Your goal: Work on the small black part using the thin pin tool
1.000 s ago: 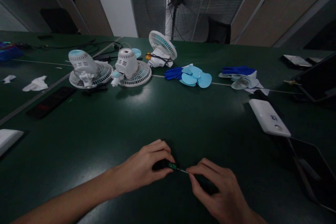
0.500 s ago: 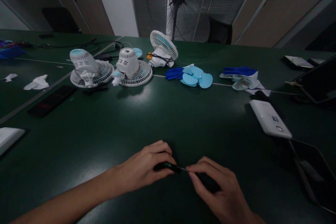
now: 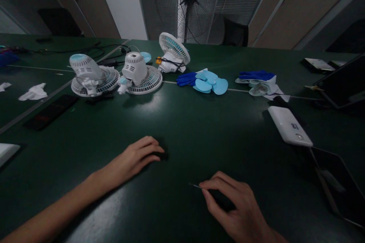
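Near the front edge of the dark green table, the right hand pinches a slim grey metal shaft between thumb and forefinger, closed on its right end. Only the short free end shows beyond the fingertips. It lies almost flat, just above or on the tabletop. Its long axis runs roughly side to side, and the bare tip points to the person's left and slightly away.

The left hand lies well apart from it, palm down, with its fingertips over a small black handle. Most of that piece is hidden, so I cannot tell whether the fingers grip it or only cover it, nor which way it points.

The metal shaft looks light, stiff and smooth. It is probably slick, and thin enough to roll or slip from a loose pinch. A firm fingertip hold near its middle or thicker end would suit it better than the very tip. The small black handle looks chunkier and easier to close the fingers around.

Farther back stand three small white-and-blue desk fans, beside loose light-blue fan blades. A white oblong device lies to the right.
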`<action>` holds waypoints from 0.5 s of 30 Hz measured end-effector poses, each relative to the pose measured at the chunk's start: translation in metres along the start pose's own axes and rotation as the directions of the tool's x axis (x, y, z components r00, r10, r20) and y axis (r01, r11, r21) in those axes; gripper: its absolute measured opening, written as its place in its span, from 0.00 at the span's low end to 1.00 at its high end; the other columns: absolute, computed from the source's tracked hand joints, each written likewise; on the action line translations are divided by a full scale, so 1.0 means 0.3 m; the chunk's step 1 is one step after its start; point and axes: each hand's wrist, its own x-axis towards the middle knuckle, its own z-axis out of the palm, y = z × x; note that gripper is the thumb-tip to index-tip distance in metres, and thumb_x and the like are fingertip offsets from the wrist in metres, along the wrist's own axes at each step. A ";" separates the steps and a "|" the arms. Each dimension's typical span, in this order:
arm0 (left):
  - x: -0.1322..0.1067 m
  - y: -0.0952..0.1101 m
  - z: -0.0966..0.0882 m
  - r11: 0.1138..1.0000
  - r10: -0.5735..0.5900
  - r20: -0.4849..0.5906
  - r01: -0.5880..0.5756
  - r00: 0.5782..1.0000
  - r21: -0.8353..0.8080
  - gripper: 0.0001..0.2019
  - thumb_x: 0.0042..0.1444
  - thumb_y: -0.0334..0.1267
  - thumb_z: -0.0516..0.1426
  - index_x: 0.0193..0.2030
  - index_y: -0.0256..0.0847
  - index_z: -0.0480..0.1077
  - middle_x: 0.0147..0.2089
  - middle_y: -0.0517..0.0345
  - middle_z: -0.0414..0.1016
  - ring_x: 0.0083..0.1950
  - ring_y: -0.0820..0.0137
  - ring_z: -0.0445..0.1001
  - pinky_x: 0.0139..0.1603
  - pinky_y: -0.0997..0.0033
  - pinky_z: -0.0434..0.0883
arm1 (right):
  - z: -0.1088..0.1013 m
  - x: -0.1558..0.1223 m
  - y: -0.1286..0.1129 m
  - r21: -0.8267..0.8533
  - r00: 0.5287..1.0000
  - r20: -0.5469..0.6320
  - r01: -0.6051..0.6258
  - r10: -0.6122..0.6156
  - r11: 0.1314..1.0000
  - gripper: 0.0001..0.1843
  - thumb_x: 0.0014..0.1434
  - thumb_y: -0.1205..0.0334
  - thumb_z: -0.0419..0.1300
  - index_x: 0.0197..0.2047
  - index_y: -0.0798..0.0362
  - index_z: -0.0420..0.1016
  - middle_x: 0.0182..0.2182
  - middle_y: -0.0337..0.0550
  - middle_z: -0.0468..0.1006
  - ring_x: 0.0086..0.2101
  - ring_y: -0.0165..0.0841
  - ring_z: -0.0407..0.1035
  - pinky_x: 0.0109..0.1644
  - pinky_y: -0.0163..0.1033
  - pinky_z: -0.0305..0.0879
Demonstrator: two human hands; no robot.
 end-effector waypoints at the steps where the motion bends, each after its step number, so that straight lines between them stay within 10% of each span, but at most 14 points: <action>1: -0.023 -0.058 -0.046 0.997 -0.069 -0.066 0.071 0.995 0.038 0.15 0.71 0.45 0.52 0.58 0.50 0.76 0.56 0.51 0.73 0.56 0.64 0.74 0.58 0.65 0.72 | -0.001 0.001 -0.001 0.010 1.000 0.002 -0.002 0.002 1.000 0.09 0.65 0.70 0.59 0.42 0.50 0.80 0.31 0.38 0.80 0.28 0.30 0.76 0.31 0.34 0.69; 8: -0.231 -0.410 -0.373 0.815 -0.401 -0.425 0.528 0.812 0.240 0.26 0.67 0.59 0.50 0.60 0.46 0.74 0.59 0.54 0.72 0.56 0.61 0.74 0.62 0.63 0.69 | 0.000 0.002 0.002 0.035 0.999 0.021 -0.038 0.038 0.999 0.09 0.67 0.68 0.59 0.43 0.49 0.80 0.31 0.39 0.80 0.29 0.30 0.76 0.33 0.34 0.70; 15: -0.306 -0.453 -0.424 0.711 -0.451 -0.461 0.619 0.765 0.333 0.31 0.67 0.64 0.44 0.64 0.48 0.70 0.58 0.57 0.72 0.53 0.64 0.74 0.59 0.68 0.70 | -0.001 -0.006 0.010 0.035 1.000 0.025 -0.019 0.018 0.999 0.09 0.67 0.68 0.59 0.43 0.49 0.80 0.31 0.38 0.80 0.29 0.30 0.76 0.33 0.35 0.69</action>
